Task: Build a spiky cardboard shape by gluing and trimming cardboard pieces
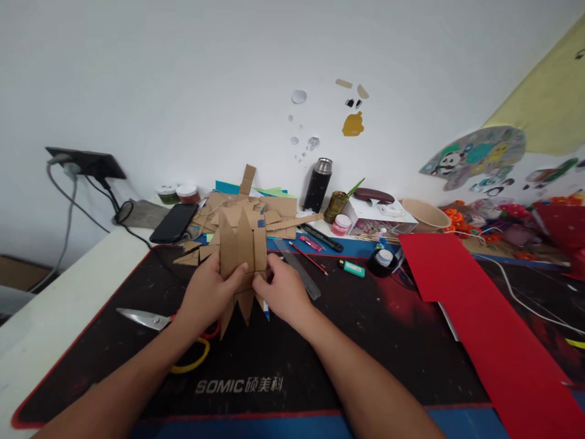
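Note:
A brown cardboard piece (236,244) with pointed, zigzag ends at top and bottom is held up over the black mat (315,372). My left hand (210,289) grips its left edge, thumb across the front. On the right edge, my right hand (281,289) closes round it, its thumb near the other thumb. Scissors (153,320) with red and yellow handles lie open on the mat, partly hidden under my left forearm. Behind the held piece is a pile of cardboard scraps (286,210).
A clear ruler (299,271), a red pencil (308,258) and a green-white eraser (351,267) lie right of my hands. Red sheets (484,323) cover the right side. Farther back are a black phone (174,223), a flask (319,186) and a small jar (341,225).

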A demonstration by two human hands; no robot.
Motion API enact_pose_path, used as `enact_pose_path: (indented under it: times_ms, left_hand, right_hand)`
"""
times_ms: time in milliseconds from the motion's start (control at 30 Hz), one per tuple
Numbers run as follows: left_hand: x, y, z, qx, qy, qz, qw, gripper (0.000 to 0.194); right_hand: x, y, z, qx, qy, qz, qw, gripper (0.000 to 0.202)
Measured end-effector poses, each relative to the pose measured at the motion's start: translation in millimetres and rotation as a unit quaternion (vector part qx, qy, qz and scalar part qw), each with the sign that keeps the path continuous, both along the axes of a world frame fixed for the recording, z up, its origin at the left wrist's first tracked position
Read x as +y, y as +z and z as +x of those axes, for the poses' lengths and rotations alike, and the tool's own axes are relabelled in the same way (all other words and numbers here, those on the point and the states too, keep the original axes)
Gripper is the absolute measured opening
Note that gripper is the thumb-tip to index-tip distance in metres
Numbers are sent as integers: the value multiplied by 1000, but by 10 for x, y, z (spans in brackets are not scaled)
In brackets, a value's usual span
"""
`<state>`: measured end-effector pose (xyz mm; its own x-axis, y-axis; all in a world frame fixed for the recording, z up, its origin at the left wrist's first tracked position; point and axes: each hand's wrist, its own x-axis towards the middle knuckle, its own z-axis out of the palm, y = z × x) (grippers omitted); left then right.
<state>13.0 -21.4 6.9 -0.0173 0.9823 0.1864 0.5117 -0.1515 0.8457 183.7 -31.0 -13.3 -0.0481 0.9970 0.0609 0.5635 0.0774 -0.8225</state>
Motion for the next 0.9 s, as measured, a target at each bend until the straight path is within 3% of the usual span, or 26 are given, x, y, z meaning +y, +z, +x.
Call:
enact_pose_path:
  times_ms: [167, 333, 600, 900]
  left_hand:
    - [35, 5, -62, -168, -47, -89, 981, 58]
    - [-1, 2, -63, -257, -94, -159, 949, 65]
    - [30, 42, -115, -217, -129, -181, 950, 58]
    - [106, 152, -190, -181, -185, -180, 949, 43]
  right_hand:
    - [25, -42, 7, 181, 63, -4, 981, 4]
    - [7, -3, -1, 334, 113, -32, 935, 21]
    - [12, 73, 41, 321, 95, -47, 941, 23]
    - [43, 40, 67, 288, 86, -30, 953, 20]
